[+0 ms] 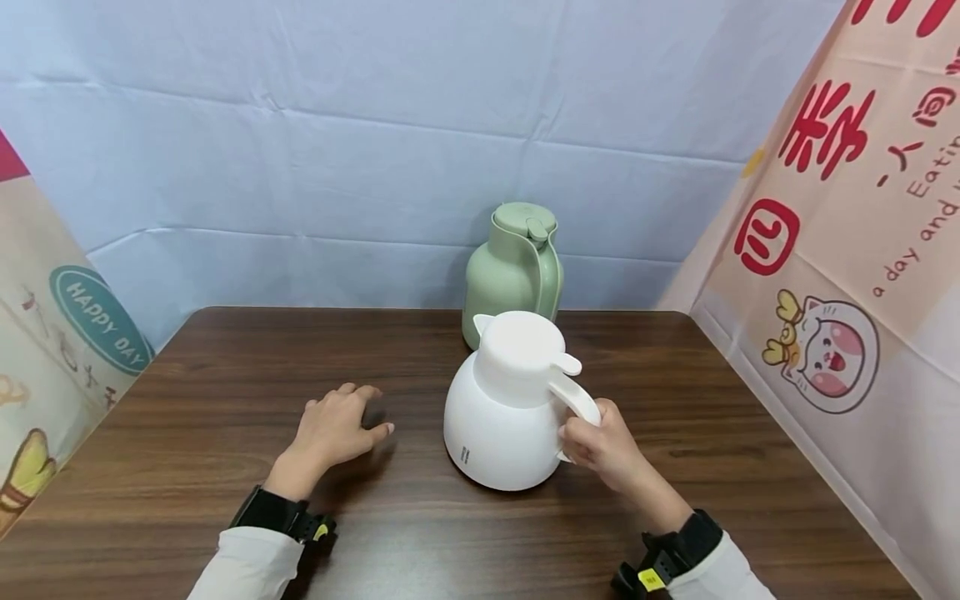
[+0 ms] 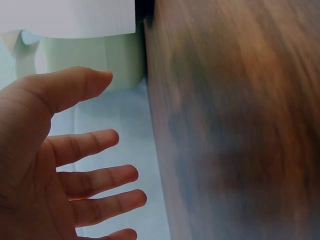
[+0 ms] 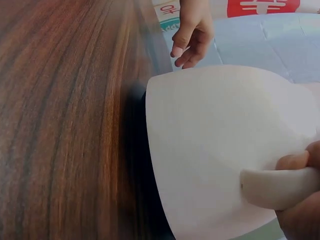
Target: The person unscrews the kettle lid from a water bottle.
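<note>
A white thermal jug (image 1: 498,417) with a short spout and a lid stands near the middle of the brown table. My right hand (image 1: 603,446) grips its handle (image 1: 576,398), fingers curled round the lower part; the right wrist view shows those fingers (image 3: 295,161) at the handle's end. To the jug's left, my left hand (image 1: 333,429) is held over the table with fingers spread and nothing in it. In the left wrist view the thumb (image 2: 82,85) points toward both jugs. Behind the white one stands a green thermal jug (image 1: 498,279), its lower front partly hidden.
The wood-grain table (image 1: 247,367) ends at a back edge just behind the green jug. A pale blue cloth (image 1: 337,167) hangs behind it. Printed cloths line the right (image 1: 847,250) and left (image 1: 45,275) sides. Both wrists wear black camera straps (image 1: 273,510).
</note>
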{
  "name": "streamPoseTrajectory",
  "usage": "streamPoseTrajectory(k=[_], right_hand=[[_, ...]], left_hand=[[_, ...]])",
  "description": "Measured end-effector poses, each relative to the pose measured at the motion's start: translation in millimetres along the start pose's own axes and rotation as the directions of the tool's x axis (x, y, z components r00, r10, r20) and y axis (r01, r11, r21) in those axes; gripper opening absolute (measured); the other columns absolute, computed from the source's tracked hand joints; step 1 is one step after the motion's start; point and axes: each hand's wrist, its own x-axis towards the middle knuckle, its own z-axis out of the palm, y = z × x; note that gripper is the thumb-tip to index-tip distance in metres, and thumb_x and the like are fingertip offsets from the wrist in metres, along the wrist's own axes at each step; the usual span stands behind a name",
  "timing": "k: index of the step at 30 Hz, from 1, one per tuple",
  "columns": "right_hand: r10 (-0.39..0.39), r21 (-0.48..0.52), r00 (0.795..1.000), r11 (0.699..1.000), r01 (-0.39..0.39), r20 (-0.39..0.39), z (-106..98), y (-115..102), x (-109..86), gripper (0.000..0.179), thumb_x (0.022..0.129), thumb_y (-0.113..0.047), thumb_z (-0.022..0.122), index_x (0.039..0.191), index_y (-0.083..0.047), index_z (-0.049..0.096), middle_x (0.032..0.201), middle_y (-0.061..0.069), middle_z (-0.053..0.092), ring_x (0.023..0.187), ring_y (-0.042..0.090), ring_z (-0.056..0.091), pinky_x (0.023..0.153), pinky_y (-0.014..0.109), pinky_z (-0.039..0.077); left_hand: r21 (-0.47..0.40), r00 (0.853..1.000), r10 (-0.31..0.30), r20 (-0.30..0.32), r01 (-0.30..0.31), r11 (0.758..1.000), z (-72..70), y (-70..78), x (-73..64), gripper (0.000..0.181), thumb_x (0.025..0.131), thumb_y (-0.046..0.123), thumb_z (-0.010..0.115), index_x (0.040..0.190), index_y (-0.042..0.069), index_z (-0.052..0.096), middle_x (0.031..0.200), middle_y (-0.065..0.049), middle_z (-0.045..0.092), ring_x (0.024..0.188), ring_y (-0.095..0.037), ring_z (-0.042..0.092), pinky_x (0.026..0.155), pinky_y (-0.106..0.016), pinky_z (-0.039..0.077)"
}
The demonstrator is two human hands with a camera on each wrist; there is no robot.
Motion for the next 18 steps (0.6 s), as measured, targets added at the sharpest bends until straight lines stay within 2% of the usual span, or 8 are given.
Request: streamPoseTrajectory(k=[8, 18], right_hand=[[0.011, -0.012, 1.0, 1.0, -0.012, -0.018, 8.6, 3.9, 8.9, 0.029, 0.073, 0.012, 0.045, 0.051, -0.001, 0.032, 0.04, 0.012, 0.022, 0.034, 0.021, 0.018, 0.034, 0.032, 0.014], [0.03, 0.01, 0.999, 1.0, -0.029, -0.022, 18.5, 9.5, 23.0, 0.029, 0.071, 0.011, 0.044, 0.051, -0.002, 0.029, 0.039, 0.009, 0.021, 0.032, 0.015, 0.02, 0.034, 0.032, 0.014]], left_hand=[[0.003, 1.0, -0.017, 0.002, 0.017, 1.0, -5.5, -7.7, -3.5, 0.053, 0.081, 0.04, 0.069, 0.123, 0.008, 0.059, 0.115, -0.019, 0.056, 0.091, -0.036, 0.058, 0.071, -0.059, 0.041], [-0.005, 1.0, -0.029, 0.008, 0.029, 1.0, -5.0, -16.7, -8.7, 0.054, 0.081, 0.039, 0.069, 0.122, 0.005, 0.059, 0.114, -0.021, 0.056, 0.088, -0.037, 0.058, 0.069, -0.058, 0.042]])
